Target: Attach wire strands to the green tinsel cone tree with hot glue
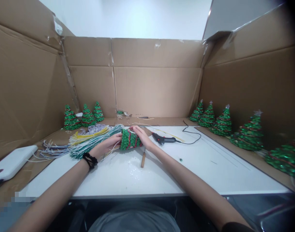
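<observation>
Green tree (127,141) between fingers (139,132)

My left hand (110,142) and right hand (143,137) are bare, and so are my forearms (188,177); a black band (90,161), soft, gathered and ruffled, with uneven looped edges, rings the left wrist (96,152). Up the right one shows the curved edge of a black sleeve (235,227). At my middle is grey cloth (135,220), plain and lightly creased, though I cannot tell which garment

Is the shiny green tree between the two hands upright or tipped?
Tipped: the shiny green cone-shaped tree is sideways, wide end toward the left hand, narrower end at the right hand.
</observation>
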Demonstrator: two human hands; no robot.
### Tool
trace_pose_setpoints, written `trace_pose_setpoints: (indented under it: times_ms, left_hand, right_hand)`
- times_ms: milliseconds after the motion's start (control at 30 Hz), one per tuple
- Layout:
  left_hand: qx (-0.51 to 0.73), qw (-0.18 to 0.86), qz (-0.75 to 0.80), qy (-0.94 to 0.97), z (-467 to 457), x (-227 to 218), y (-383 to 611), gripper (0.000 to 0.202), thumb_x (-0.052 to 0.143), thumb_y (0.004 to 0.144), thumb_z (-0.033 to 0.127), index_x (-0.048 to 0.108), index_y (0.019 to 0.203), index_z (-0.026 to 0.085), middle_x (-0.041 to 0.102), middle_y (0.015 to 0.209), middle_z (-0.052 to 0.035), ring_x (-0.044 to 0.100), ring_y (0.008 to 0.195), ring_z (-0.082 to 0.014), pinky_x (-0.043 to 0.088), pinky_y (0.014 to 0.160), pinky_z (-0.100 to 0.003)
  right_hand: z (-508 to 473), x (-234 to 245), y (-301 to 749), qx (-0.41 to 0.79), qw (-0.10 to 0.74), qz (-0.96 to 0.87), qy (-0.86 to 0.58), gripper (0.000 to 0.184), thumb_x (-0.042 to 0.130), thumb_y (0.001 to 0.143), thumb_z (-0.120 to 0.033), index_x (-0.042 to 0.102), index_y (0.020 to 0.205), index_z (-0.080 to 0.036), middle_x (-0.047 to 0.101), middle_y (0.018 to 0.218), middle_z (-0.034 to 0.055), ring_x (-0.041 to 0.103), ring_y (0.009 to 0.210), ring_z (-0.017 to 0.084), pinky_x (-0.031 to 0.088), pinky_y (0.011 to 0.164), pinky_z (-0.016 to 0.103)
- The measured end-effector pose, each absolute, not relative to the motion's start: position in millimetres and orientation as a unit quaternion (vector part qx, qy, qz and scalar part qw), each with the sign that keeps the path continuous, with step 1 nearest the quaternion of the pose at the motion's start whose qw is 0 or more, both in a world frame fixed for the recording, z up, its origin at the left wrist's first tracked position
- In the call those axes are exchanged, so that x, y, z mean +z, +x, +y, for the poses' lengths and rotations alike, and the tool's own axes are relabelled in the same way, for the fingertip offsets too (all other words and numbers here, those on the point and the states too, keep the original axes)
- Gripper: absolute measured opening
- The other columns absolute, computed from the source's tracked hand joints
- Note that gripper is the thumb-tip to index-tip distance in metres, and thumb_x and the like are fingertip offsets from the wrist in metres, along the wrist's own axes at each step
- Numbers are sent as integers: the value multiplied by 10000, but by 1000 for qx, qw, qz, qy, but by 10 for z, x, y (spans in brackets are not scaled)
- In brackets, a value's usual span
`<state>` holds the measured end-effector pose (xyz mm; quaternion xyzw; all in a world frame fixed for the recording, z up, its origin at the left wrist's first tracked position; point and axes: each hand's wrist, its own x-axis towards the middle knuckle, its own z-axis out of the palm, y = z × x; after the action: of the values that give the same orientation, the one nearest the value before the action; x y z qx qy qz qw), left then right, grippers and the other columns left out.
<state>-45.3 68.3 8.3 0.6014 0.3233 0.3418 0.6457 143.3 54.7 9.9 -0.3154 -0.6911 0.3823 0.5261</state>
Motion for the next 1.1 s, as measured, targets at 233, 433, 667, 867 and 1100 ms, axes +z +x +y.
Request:
trace_pose_setpoints:
  times_ms: [233,433,667,867,1100]
  left_hand:
    - [337,631,347,607,662,129,-446,391,743,664,264,679,1037,167,694,918,-55,571,672,-123,410,591,-209]
    - [341,637,347,598,638,157,-418,370,737,673,286,683,1018,165,691,862,-40,572,661,-122,412,586,-211]
    - [344,639,350,593,669,128,-432,342,742,664,265,685,988,169,688,840,-42,582,667,-136,435,599,-221]
    - [332,629,343,613,750,60,-486,336,713,699,254,670,1024,179,684,871,-39,562,656,-129,416,581,-221]
    - [342,634,353,598,704,88,-465,332,704,705,252,668,1027,180,687,849,-24,563,645,-122,411,572,-210]
  right_hand:
    - [588,113,1451,425,595,-611,-303,390,532,765,-582,525,672,-203,625,832,16,557,868,189,396,857,310]
    - [664,129,1516,514,633,-494,-302,409,575,711,-596,439,649,-215,594,711,-16,527,640,132,411,646,254]
    - [733,177,1685,534,670,-425,-290,354,562,778,-516,403,663,-222,551,606,-35,486,530,108,381,544,229]
    - [802,182,1758,537,699,-373,-289,336,593,767,-475,410,657,-216,534,577,-46,463,488,88,363,507,215]
    - [800,176,1745,545,693,-365,-299,300,558,779,-433,405,639,-216,538,544,-45,470,478,99,367,507,227]
